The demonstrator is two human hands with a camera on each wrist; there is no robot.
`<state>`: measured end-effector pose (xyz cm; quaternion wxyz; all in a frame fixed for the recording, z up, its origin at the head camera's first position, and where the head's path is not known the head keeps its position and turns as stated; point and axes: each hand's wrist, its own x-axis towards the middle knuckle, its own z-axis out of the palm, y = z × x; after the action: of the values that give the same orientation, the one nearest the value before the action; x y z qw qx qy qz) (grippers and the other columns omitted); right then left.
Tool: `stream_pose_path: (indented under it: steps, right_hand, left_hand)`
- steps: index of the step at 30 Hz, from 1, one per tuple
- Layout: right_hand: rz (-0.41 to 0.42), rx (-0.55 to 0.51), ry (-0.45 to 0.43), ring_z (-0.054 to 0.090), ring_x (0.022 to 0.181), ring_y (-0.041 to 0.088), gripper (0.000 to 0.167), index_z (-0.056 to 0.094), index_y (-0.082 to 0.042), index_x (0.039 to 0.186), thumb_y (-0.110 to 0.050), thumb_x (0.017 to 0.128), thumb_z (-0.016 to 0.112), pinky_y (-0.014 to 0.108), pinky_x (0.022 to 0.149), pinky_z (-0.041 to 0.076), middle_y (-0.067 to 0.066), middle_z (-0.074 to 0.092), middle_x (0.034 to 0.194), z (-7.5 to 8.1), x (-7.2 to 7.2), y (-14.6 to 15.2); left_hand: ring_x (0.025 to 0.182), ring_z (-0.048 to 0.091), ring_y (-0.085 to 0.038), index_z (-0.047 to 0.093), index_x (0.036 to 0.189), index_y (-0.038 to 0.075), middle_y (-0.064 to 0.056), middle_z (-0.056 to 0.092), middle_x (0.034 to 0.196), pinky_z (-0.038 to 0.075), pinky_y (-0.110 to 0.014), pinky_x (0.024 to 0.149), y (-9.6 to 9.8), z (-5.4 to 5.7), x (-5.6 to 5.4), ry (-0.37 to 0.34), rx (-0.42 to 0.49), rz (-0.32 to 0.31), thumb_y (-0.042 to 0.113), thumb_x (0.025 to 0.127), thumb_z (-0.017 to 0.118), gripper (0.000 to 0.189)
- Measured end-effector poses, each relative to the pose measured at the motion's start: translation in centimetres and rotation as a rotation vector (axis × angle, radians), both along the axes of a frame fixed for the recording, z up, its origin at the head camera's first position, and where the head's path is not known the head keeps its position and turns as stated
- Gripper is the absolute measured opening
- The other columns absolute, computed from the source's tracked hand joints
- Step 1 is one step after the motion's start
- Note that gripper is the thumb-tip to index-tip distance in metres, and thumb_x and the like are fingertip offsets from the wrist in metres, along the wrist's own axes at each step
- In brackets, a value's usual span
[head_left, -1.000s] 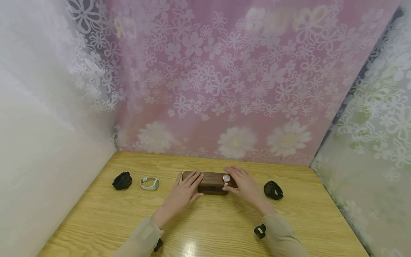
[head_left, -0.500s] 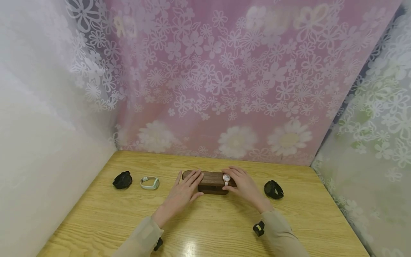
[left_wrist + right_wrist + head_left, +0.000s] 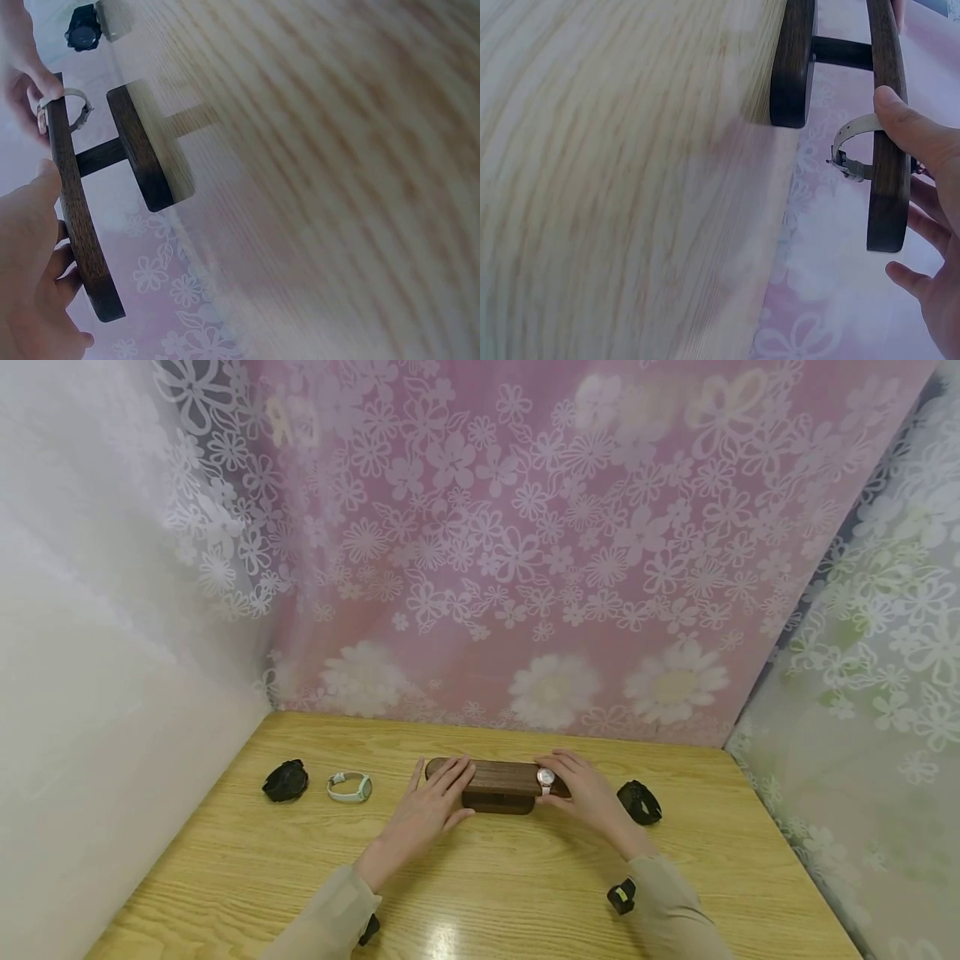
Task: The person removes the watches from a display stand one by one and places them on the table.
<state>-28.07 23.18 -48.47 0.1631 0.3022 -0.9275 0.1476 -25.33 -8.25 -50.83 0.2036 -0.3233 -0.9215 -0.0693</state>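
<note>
A dark brown wooden watch stand [image 3: 498,777] stands on the table, its long top bar joined by a short post to a smaller base [image 3: 140,150]. At the bar's left part my left hand [image 3: 422,817] holds it, fingers over the top and thumb at the near side. A white-strapped wristwatch [image 3: 545,778] with a rose-gold case is looped around the bar near its right end, dial up. My right hand [image 3: 588,800] pinches this watch between thumb and fingers. Under the bar hangs its strap loop [image 3: 847,139], buckle at the bottom.
To the left lie a black watch [image 3: 286,782] and a pale green watch [image 3: 350,788] with its strap in a loop. Another black watch [image 3: 639,802] sits right of my right hand. A flowered curtain [image 3: 510,568] borders the table's [image 3: 487,877] back edge.
My right hand and the white-strapped wristwatch have slid a little to the right along the bar. My left hand and the watch stand stay in place.
</note>
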Motion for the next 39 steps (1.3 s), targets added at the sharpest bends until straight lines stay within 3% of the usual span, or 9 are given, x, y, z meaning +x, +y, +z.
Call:
stream_pose_path:
  steps: [5,13,23,34,36,39]
  right_hand:
    - [-0.019,0.018,0.005,0.049,0.136,0.040,0.069,0.059,-0.012,0.143,-0.035,0.082,0.084,0.065,0.107,0.041,0.014,0.059,0.142,0.2,0.3,0.9]
    - [-0.002,0.032,0.083,0.053,0.132,0.039,0.069,0.061,-0.010,0.140,-0.034,0.080,0.086,0.064,0.105,0.043,0.012,0.063,0.137,0.0,0.2,2.3]
    - [0.002,0.018,0.120,0.057,0.126,0.040,0.068,0.062,-0.010,0.138,-0.030,0.078,0.088,0.063,0.099,0.047,0.014,0.065,0.134,0.0,0.2,3.9]
    - [0.005,-0.021,0.205,0.058,0.122,0.041,0.066,0.066,-0.008,0.132,-0.020,0.072,0.091,0.063,0.099,0.047,0.014,0.069,0.126,-0.1,0.2,6.1]
    - [0.000,-0.024,0.224,0.058,0.122,0.041,0.066,0.066,-0.008,0.132,-0.021,0.072,0.090,0.062,0.099,0.047,0.014,0.070,0.125,0.1,0.4,6.6]
    - [0.000,-0.024,0.244,0.058,0.122,0.043,0.060,0.066,-0.006,0.131,-0.037,0.082,0.081,0.063,0.099,0.047,0.015,0.069,0.124,0.5,0.7,7.4]
  left_hand:
    - [0.151,0.032,-0.024,0.036,0.158,0.012,-0.005,0.033,0.163,0.014,-0.063,0.122,0.0,0.0,0.0,0.003,0.003,-0.005,0.046,0.103,0.055,0.068]
    - [0.147,0.038,-0.029,0.040,0.156,0.010,-0.009,0.038,0.161,0.020,-0.066,0.119,0.0,0.2,0.1,0.012,0.021,-0.020,0.044,0.101,0.060,0.068]
    - [0.147,0.038,-0.029,0.041,0.156,0.010,-0.009,0.039,0.160,0.018,-0.068,0.119,0.1,0.1,0.0,0.017,0.031,-0.026,0.043,0.100,0.062,0.068]
    - [0.148,0.037,-0.028,0.039,0.157,0.011,-0.008,0.038,0.161,0.018,-0.067,0.119,0.0,0.1,0.0,0.005,0.014,-0.018,0.048,0.102,0.055,0.068]
    - [0.148,0.037,-0.027,0.039,0.157,0.011,-0.008,0.038,0.161,0.018,-0.067,0.119,0.0,0.1,0.0,0.006,0.013,-0.017,0.047,0.102,0.055,0.068]
    - [0.149,0.036,-0.027,0.039,0.158,0.011,-0.008,0.038,0.161,0.017,-0.066,0.120,0.0,0.2,0.0,-0.002,0.013,-0.011,0.047,0.102,0.056,0.068]
